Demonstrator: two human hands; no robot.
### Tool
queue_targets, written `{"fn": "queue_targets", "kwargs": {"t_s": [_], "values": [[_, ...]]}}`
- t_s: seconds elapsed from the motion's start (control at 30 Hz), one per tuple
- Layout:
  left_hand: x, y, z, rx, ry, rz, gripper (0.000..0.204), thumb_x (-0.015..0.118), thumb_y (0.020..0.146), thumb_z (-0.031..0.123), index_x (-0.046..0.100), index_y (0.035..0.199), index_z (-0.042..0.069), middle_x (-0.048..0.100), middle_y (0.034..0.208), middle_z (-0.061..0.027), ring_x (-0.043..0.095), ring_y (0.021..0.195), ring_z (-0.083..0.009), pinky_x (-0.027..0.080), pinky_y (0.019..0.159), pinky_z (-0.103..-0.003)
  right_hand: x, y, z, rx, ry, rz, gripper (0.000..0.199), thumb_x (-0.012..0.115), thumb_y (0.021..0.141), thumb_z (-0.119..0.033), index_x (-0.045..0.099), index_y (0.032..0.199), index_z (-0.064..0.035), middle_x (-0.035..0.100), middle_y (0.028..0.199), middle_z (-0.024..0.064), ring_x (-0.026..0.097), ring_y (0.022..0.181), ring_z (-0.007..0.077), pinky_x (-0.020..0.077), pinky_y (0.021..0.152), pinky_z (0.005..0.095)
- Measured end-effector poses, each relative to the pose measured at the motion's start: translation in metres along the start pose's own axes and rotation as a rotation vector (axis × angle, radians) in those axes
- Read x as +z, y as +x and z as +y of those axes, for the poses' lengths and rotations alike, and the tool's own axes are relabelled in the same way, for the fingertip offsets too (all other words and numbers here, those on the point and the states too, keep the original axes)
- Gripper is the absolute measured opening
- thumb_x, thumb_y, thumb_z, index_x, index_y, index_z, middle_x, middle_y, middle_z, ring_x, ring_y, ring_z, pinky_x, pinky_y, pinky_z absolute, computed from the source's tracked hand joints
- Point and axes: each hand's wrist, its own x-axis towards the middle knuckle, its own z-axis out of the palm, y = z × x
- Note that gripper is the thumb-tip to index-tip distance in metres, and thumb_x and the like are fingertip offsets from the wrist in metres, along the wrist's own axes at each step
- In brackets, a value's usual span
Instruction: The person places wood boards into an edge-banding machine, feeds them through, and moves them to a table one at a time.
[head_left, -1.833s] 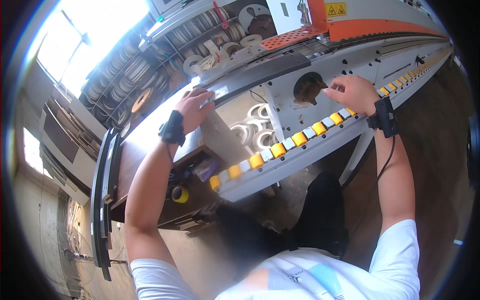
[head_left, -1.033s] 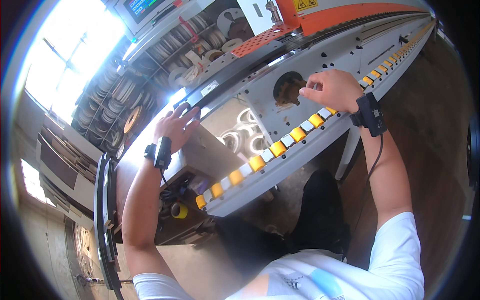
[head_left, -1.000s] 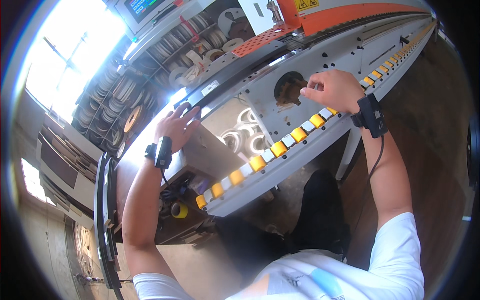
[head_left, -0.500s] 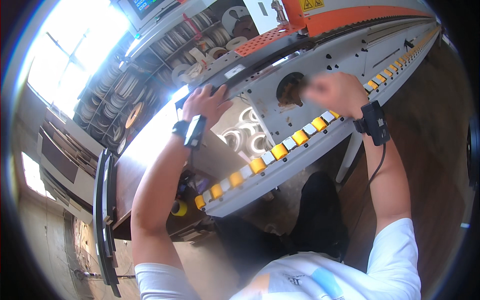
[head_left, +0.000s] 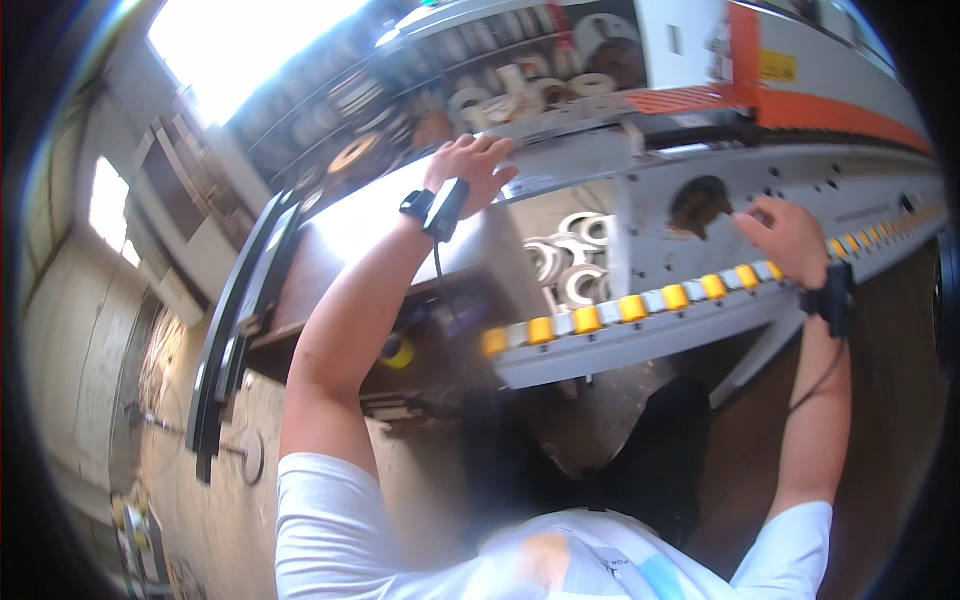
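My left hand (head_left: 474, 172) lies with fingers spread at the dark bar along the near side of an edge-banding machine, beside a shiny tabletop (head_left: 385, 210). Just right of a dark round opening (head_left: 702, 205) in the machine's grey side panel (head_left: 655, 215) is my right hand (head_left: 785, 238). Its fingers are curled in and the thumb points at the opening; whatever they hold, if anything, is hidden. Below that hand runs a conveyor rail with yellow and grey rollers (head_left: 632, 308). Each wrist carries a black strapped device.
Rolls of edge band (head_left: 585, 285) lie behind the rail, and more fill a rack (head_left: 360, 95) at the back. An orange perforated plate (head_left: 680, 101) juts from the machine. Long dark strips (head_left: 235, 330) lean at the table's left end. A yellow roll (head_left: 398, 352) sits under the table.
The view has swung left, so machine and hands appear farther right. My right hand stays near the opening, slightly lower against it. My left hand still rests at the bar.
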Motion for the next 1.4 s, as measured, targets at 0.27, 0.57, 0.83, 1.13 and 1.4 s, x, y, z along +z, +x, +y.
{"fn": "queue_targets", "kwargs": {"t_s": [0.27,0.57,0.83,1.13,1.4], "values": [[-0.038,-0.210,-0.196,-0.623,0.319,-0.222,0.049,0.067,0.111,0.041,0.073,0.150,0.012,0.072,0.154,-0.0137,0.068,0.141,-0.0352,0.054,0.120,-0.050,0.008,0.003,0.005,0.048,0.136,-0.036,0.042,0.071,0.110,-0.044,0.080,0.107,-0.0029,0.078,0.086,0.0088,0.074,0.079,0.0186,0.0551,0.076,0.0363],[-0.050,-0.394,-0.285,-1.295,-0.041,-0.186,0.088,0.082,0.099,0.060,0.060,0.154,-0.003,0.074,0.143,-0.0315,0.077,0.127,-0.0431,0.063,0.107,-0.050,0.010,0.006,0.010,0.053,0.092,-0.044,0.045,0.070,0.111,-0.047,0.081,0.110,-0.0031,0.081,0.091,0.0099,0.076,0.081,0.0203,0.0569,0.078,0.0373],[-0.027,-0.352,-0.260,-1.087,-0.038,0.000,0.076,0.083,0.097,0.055,0.066,0.147,0.000,0.070,0.145,-0.0300,0.063,0.139,-0.0483,0.047,0.122,-0.053,0.005,0.002,0.001,0.034,0.040,-0.032,0.045,0.069,0.110,-0.048,0.083,0.109,-0.0048,0.081,0.088,0.0100,0.077,0.080,0.0236,0.0570,0.077,0.0388],[-0.020,-0.207,-0.113,-0.486,-0.609,0.048,0.057,0.082,0.107,0.032,0.062,0.152,0.004,0.067,0.139,-0.0176,0.062,0.130,-0.0296,0.047,0.118,-0.041,-0.003,-0.002,-0.010,0.092,-0.028,-0.065,0.051,0.067,0.109,-0.055,0.085,0.113,-0.0075,0.082,0.093,0.0105,0.076,0.087,0.0265,0.0574,0.080,0.0407],[0.000,-0.084,-0.008,-0.104,-0.525,-0.083,0.047,0.075,0.109,0.031,0.066,0.149,0.007,0.067,0.153,-0.0192,0.054,0.148,-0.0423,0.043,0.126,-0.052,-0.006,-0.004,-0.016,0.123,-0.090,-0.072,0.055,0.066,0.107,-0.060,0.086,0.115,-0.0093,0.084,0.104,0.0125,0.078,0.095,0.0283,0.0598,0.085,0.0417]]}}
